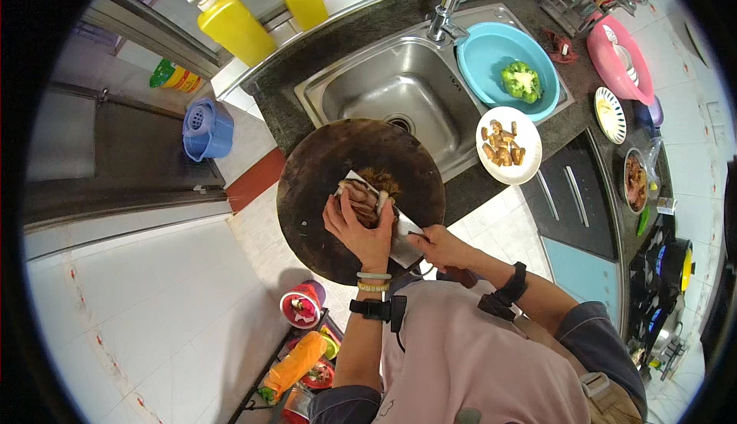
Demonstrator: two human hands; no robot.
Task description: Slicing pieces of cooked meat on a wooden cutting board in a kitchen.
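My left hand cups a pile of sliced brown food, perhaps mushroom, with fingers on one side and thumb on the other. Beneath the pile lies the broad steel blade of a cleaver. My right hand grips the cleaver by its handle end. Both hands are over a round, dark wooden chopping board, which overlaps the near edge of the sink. Some brown scraps lie on the board just beyond the blade. My left palm hides part of the pile.
Beyond the board is a steel sink with a tap. A white plate of brown pieces stands right, near a blue basin holding broccoli. Farther right are a pink basin, a bowl of meat and a stove.
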